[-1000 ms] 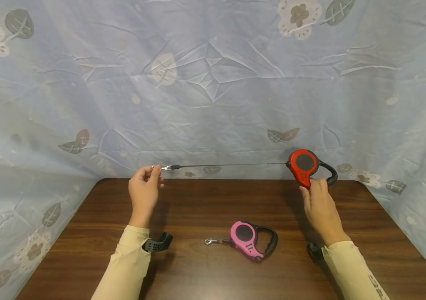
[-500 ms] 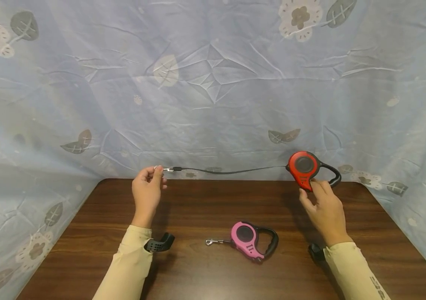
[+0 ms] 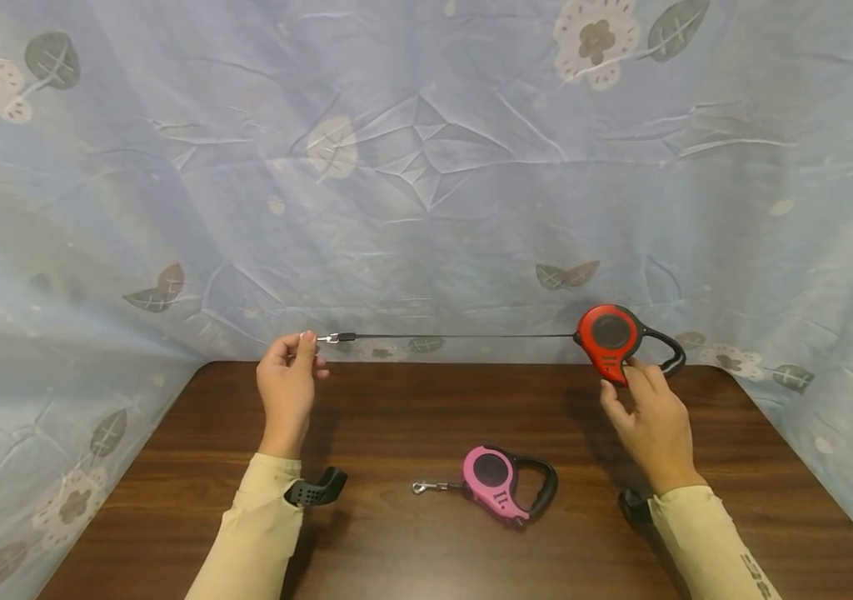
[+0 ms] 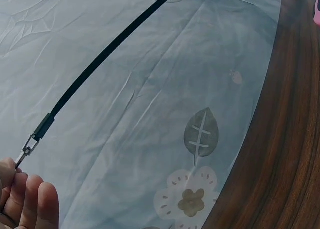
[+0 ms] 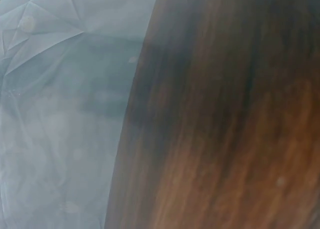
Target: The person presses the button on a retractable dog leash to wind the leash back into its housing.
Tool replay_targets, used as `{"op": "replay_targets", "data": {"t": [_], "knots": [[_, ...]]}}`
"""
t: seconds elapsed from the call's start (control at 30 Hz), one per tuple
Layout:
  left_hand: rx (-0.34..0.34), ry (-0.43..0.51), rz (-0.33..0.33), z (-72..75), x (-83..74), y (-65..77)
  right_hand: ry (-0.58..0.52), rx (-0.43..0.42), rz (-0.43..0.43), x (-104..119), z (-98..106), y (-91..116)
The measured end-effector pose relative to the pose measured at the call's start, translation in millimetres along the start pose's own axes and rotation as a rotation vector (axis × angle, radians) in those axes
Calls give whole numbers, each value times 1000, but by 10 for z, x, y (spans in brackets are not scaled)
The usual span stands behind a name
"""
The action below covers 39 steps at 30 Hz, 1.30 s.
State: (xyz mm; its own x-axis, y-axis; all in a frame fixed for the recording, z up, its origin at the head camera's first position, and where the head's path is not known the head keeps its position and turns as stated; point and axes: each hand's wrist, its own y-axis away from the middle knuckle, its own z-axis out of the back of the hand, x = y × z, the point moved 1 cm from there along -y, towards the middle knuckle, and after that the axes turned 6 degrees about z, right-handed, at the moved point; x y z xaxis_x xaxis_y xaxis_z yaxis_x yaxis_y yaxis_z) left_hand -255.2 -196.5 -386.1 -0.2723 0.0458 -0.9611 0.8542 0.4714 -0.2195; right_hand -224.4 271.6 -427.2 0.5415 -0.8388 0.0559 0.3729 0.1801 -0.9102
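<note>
My left hand (image 3: 287,383) pinches the metal snap hook (image 3: 331,338) of a red retractable dog leash between thumb and fingers. From the hook a thin black strap (image 3: 464,336) runs straight across to the red-and-black leash case (image 3: 609,337), held up over the table's back edge. My right hand (image 3: 647,421) grips the lower part of that case near its black handle. In the left wrist view the strap (image 4: 100,59) rises away from the hook (image 4: 26,150) at my fingertips. Neither the leash nor my hand shows in the right wrist view.
A pink retractable leash (image 3: 490,471) with a black handle lies on the brown wooden table (image 3: 366,533), its metal hook (image 3: 422,487) pointing left. A pale floral cloth (image 3: 426,233) hangs right behind the table's back edge and along both sides.
The strap goes from taut to sagging and back to taut. My left hand shifts slightly right, then left again. My right thumb lifts away from the red case.
</note>
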Motion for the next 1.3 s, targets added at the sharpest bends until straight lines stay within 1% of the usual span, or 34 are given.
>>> {"op": "replay_targets", "data": {"t": [0.13,0.3,0.5,0.7,0.87,0.9,1.07,1.13,1.3], "knots": [[9,19,22,14,-9,-12,9,-7,17,-4,-2,1],[20,36,46,44,-20,-31,24,-43,51,1,-6,1],[36,40,51,45,-31,-70,29,-56,69,-1,-5,9],[31,56,45,49,-37,-98,24,-35,76,-12,-16,4],[47,76,80,64,-46,-89,28,-20,75,3,-21,8],[50,75,86,67,-47,-88,24,-15,70,13,-19,4],[57,62,99,60,-42,-89,-8,97,-9,47,3,-4],[60,63,97,48,-40,-90,-24,140,-43,42,2,3],[72,84,68,27,-27,-90,-61,191,-72,26,-33,36]]}}
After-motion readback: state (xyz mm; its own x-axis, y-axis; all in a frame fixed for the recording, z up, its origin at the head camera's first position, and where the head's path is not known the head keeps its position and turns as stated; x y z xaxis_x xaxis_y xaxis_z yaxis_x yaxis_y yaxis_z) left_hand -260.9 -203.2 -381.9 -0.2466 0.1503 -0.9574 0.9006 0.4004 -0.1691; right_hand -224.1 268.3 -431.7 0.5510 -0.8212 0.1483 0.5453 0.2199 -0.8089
